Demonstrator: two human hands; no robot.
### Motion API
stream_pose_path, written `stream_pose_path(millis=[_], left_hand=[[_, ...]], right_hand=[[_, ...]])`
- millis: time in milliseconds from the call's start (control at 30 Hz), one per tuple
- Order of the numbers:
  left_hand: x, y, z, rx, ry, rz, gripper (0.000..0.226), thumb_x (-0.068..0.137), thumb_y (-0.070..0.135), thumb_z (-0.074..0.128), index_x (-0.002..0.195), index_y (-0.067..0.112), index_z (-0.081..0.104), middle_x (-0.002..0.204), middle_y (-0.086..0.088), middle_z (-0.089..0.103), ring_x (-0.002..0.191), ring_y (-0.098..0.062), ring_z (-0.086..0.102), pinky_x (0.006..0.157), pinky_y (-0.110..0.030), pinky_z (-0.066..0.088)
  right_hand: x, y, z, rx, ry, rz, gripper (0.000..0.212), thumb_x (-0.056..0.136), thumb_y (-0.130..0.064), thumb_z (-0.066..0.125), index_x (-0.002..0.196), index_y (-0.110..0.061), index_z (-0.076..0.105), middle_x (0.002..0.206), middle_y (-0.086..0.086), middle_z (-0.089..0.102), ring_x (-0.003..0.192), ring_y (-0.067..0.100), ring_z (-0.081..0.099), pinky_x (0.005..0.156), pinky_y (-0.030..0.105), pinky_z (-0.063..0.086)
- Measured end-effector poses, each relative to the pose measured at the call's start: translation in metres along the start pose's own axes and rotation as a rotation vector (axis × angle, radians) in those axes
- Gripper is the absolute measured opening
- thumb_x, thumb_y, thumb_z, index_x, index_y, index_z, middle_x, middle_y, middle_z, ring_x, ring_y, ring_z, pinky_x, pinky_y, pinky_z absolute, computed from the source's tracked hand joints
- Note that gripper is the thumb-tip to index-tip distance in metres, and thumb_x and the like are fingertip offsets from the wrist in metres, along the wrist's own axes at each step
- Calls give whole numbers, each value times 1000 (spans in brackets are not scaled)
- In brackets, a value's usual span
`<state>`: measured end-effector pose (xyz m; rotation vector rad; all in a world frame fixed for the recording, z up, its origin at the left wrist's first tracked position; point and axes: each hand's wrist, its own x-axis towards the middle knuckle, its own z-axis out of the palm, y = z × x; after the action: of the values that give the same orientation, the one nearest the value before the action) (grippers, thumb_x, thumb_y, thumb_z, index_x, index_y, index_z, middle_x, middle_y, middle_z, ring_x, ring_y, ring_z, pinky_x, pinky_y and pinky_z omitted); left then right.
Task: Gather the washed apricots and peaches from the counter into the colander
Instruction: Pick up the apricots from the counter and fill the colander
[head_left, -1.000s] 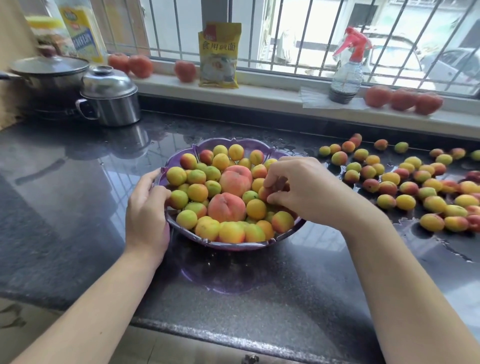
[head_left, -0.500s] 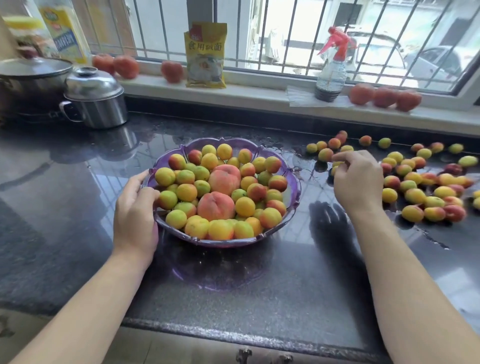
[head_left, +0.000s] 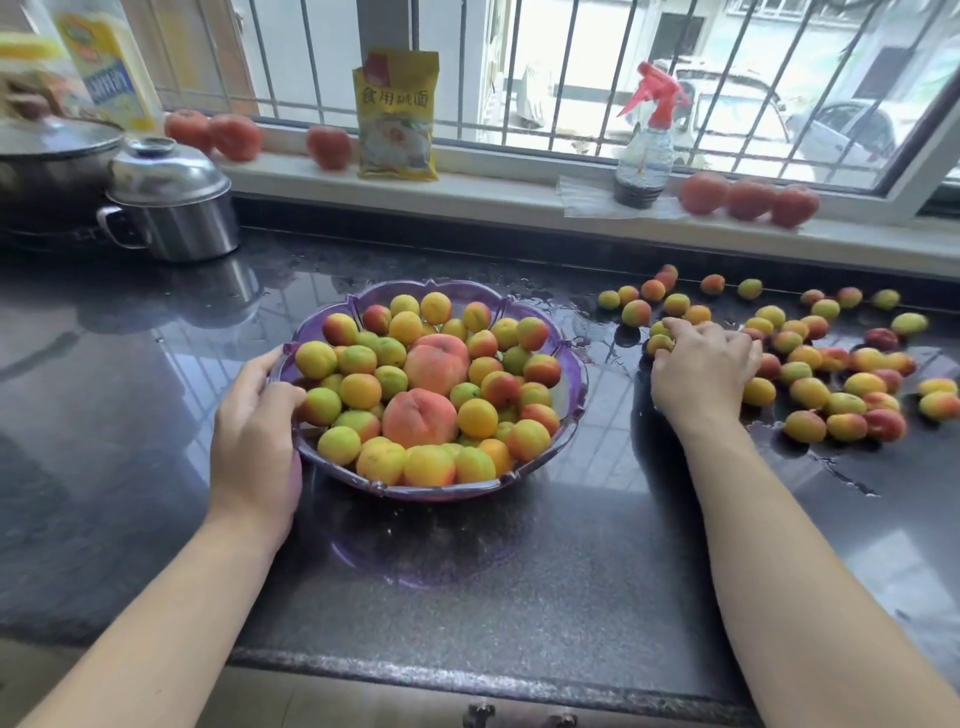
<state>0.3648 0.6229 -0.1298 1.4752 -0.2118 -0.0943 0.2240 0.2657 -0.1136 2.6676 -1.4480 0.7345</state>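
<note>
Counter: dark speckled stone (head_left: 545, 597), wet in patches, running under a barred window
Colander: purple, scalloped rim (head_left: 441, 492), standing mid-counter; heaped with apricots and two peaches (head_left: 420, 418)
Left hand: left hand (head_left: 254, 431) grips the colander's near-left rim; thumb over the edge, fingers curled round the outside
Right hand: right hand (head_left: 701, 369) lies palm down on the loose fruit; fingers curled onto a few apricots at the pile's left edge; whether any is actually pinched I cannot tell
Loose apricots: scattered (head_left: 831, 374) on the counter right of the colander, well apart from it
Sill: yellow packet (head_left: 397, 114); spray bottle (head_left: 644, 150); tomatoes (head_left: 748, 200)
Far left: steel pot (head_left: 174, 208) with lid
</note>
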Motion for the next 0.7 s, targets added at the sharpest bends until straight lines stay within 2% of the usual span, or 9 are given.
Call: stream_pose_path(millis=[67,167,367,433,500,633,700], left_hand=[[0,0,1,1,7,1,36,82,33,54,111,39,75,115,6,77,117,-24,70,107,-59,54],[0,-1,0,9,12,4,40,81,34,54,115,36,74,118,5,77,118,-25,70,108,-60,53],[-1,1,1,13,15,-2,37,80,31,54,109,38,76,113,4,78,116,-27,70,107,-61,52],[-2,3,2,11,13,-2,37,81,30,53,109,38,76,112,4,78,116,-27,71,107,-61,53],[-2,2,2,14,10,-2,36,81,31,54,109,39,76,113,5,78,116,-26,71,107,-61,53],[1,0,-1,15,24,14,49,76,33,57,122,30,74,120,-3,76,119,-30,70,106,-65,52],[1,1,-1,19,31,17,48,77,30,55,121,28,74,119,-4,76,118,-31,70,106,-65,52]], right_hand=[[3,-5,4,-74,-5,1,34,101,-27,52,134,-25,61,134,17,59,132,43,39,122,59,6],[3,-11,9,-157,-22,-4,27,99,-31,55,122,-23,67,123,15,66,129,42,43,121,62,5],[0,-6,4,-26,69,-15,22,96,-24,61,116,-21,70,116,15,68,123,42,48,120,60,9],[-4,-8,-3,104,119,-76,27,97,-19,60,122,-18,69,117,17,67,116,41,50,114,54,25],[-9,-12,-12,288,130,-136,31,97,-15,60,127,-15,67,120,16,65,112,37,50,101,43,37],[-19,-24,-24,522,121,-192,34,96,-12,62,130,-14,66,125,11,63,114,26,54,90,20,32],[-21,-30,-26,563,126,-209,33,97,-12,62,129,-15,66,124,8,64,114,23,54,90,17,31]])
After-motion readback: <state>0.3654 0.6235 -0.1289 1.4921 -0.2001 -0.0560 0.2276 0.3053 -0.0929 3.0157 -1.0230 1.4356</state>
